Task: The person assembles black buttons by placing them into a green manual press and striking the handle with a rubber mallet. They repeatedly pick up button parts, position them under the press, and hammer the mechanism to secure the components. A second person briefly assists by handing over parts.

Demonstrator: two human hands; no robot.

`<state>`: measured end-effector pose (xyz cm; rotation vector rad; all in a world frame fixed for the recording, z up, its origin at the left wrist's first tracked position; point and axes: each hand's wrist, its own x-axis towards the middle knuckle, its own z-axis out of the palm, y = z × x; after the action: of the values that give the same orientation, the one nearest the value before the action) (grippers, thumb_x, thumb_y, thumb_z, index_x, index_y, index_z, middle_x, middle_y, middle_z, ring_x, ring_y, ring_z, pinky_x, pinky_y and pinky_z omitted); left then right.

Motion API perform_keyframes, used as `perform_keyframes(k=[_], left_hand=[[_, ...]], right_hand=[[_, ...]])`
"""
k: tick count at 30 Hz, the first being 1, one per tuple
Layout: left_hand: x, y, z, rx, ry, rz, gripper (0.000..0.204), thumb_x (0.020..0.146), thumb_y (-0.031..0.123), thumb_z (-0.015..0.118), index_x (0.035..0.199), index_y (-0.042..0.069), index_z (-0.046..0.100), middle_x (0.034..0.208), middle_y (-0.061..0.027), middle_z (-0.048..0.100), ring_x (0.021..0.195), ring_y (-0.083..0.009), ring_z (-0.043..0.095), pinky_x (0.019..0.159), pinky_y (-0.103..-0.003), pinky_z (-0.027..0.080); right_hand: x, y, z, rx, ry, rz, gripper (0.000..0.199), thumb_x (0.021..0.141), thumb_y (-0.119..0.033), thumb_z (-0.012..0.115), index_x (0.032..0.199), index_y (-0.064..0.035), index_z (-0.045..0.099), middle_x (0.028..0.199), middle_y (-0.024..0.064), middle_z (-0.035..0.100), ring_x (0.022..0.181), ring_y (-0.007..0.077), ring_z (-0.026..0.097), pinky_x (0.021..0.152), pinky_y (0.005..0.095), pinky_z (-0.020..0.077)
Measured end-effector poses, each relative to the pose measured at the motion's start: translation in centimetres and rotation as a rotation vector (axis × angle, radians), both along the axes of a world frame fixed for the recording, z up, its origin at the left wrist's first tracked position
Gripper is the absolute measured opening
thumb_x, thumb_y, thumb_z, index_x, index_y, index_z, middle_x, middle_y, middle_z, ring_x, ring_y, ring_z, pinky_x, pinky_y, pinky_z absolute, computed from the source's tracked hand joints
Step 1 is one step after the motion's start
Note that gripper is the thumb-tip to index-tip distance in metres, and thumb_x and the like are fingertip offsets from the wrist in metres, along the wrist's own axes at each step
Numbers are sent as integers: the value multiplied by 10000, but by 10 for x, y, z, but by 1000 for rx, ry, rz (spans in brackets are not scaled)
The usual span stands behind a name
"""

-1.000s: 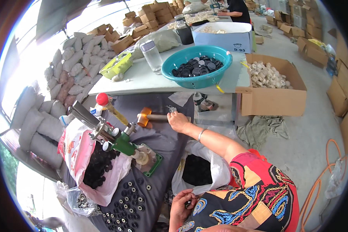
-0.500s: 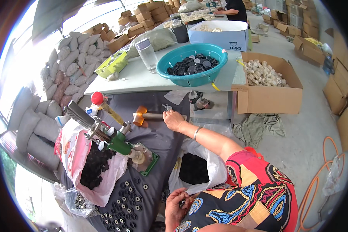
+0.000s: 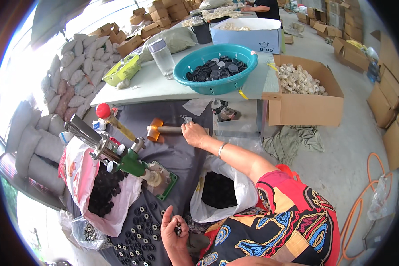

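The right hand (image 3: pixel 194 133) has slid right at frame centre, fingers closing on a small metal piece (image 3: pixel 186 119) beside the orange-headed mallet (image 3: pixel 157 131); left hand (image 3: pixel 173 230) pinches a small black ring (image 3: pixel 178 229).

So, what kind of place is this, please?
Probably a small warehouse or packing workshop. Stacked cardboard boxes and piled white sacks line the concrete floor, a teal basin on the table holds many black caps, and a green hand press stands on the dark cloth.
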<state>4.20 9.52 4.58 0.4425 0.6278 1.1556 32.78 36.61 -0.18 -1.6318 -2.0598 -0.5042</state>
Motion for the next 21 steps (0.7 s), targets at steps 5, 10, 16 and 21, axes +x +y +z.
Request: perform_keyframes(k=[5,10,16,21], left_hand=[[0,-5,-1,-11,2,45,529,821,-10,571,1332,41,441,797,-148,609,514,-195,538,353,-226,354],[-3,-3,15,-33,19,141,559,803,-11,589,1335,55,429,769,-133,609,494,-183,531,355,-228,361],[14,-10,-8,-69,187,45,408,808,-20,545,1212,15,498,734,-117,589,454,-159,491,360,-231,363],[44,-31,-36,-200,181,-290,304,839,-10,567,1140,-44,540,766,-145,596,546,-190,525,431,-242,359]], right_hand=[[0,1,-2,40,-36,-15,251,771,-108,511,959,52,553,850,153,637,838,270,623,702,343,529],[2,2,-2,25,-25,-17,214,766,-99,516,929,35,545,840,152,633,830,274,623,699,346,527],[2,0,-1,36,19,15,235,762,-104,515,930,52,567,857,157,643,840,271,625,685,352,535],[2,-3,1,77,7,25,241,763,-102,510,927,59,581,847,160,648,832,269,631,689,348,537]])
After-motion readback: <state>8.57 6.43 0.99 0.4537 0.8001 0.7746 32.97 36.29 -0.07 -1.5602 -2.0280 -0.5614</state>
